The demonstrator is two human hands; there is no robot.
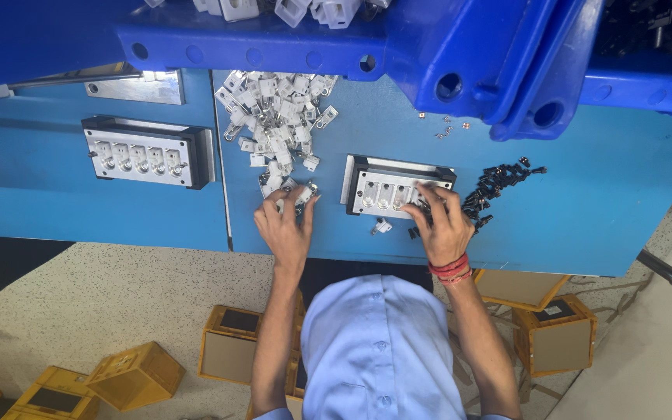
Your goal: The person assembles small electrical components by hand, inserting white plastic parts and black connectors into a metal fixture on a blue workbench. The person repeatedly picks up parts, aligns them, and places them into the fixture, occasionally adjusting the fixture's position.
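**Two hands at a bench fixture, white parts on one side, black parts on the other**

At the near edge of the blue bench (600,202), a rectangular metal fixture (386,189) lies with its long axis running left to right, a row of round sockets along its face. It sits between the person's two hands and much closer to the right one.

The right hand (441,222) rests on the right end of the fixture, fingers curled down over the last sockets. They seem to press or pinch something small and dark there, but the fingers hide it, so what they hold cannot be told. A red band circles that wrist.

The left hand (285,225) is just left of the fixture and apart from it. Its fingertips close on small white pieces at the near tip of a pile of white plastic parts (278,124), which spreads away from the person toward the far side of the bench.

One loose white part (383,227) lies just in front of the fixture, between the hands. A heap of small black parts (499,183) sits just right of the right hand, within easy reach of it.

Farther left, well apart, a second similar fixture (145,152) lies parallel to the first. A large blue crate (429,47) overhangs the far side of the bench. Yellow boxes (134,377) stand on the floor below.
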